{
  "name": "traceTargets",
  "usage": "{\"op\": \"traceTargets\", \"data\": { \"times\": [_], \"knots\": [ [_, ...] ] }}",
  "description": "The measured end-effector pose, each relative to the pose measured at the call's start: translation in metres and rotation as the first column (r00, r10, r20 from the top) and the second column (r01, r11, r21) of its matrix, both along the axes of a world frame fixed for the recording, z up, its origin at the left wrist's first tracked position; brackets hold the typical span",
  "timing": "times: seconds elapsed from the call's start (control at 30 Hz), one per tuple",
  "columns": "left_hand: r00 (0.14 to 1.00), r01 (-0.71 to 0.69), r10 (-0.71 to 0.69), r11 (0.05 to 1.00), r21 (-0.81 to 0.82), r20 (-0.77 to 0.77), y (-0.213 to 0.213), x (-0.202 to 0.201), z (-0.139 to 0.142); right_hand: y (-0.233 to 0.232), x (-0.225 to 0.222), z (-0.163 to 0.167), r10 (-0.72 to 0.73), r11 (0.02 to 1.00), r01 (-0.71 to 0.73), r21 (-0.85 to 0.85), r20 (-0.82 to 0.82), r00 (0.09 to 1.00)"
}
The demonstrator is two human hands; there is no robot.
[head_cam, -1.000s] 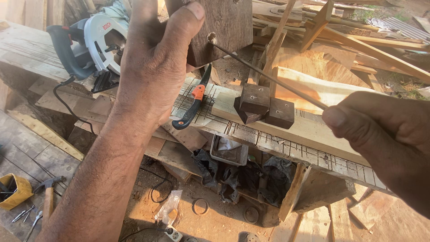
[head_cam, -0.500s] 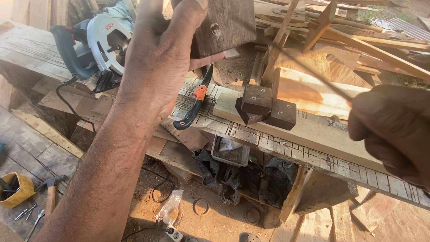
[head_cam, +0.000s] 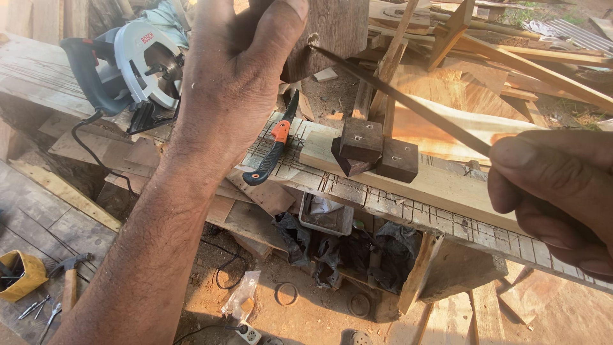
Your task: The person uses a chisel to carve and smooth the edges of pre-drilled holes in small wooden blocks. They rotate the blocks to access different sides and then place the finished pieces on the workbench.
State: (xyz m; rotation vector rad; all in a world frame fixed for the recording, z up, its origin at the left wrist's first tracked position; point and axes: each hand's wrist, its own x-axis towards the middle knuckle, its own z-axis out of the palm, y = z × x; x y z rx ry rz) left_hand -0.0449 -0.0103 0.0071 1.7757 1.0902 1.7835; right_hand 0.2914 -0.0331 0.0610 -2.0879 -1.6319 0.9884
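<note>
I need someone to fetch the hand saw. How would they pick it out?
Look at the long wooden workbench. Between the circular saw and two dark wooden blocks lies the folding hand saw, the only thing with a black-and-orange handle.

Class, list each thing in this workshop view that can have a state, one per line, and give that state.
Left hand: grip closed on dark wooden block.
Right hand: pinching thin rod, tip at the block.
Circular saw: lying on bench, unheld.
Folding saw: open, lying flat.
Hammer: lying on boards.
</note>
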Motion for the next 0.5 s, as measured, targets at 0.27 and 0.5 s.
{"op": "traceTargets", "data": {
  "times": [0.27, 0.5],
  "knots": [
    [0.997, 0.069, -0.063, 0.986, 0.152, -0.046, 0.0025, 0.0026, -0.0030, 0.0016, 0.0063, -0.0009, -0.040, 0.998, 0.040, -0.042, 0.007, 0.999],
    [0.995, 0.039, -0.021, 0.980, 0.194, -0.095, 0.0047, 0.0075, -0.0088, 0.0029, 0.0007, -0.0067, 0.253, 0.895, -0.317, 0.315, 0.228, 0.940]
  ]
}}
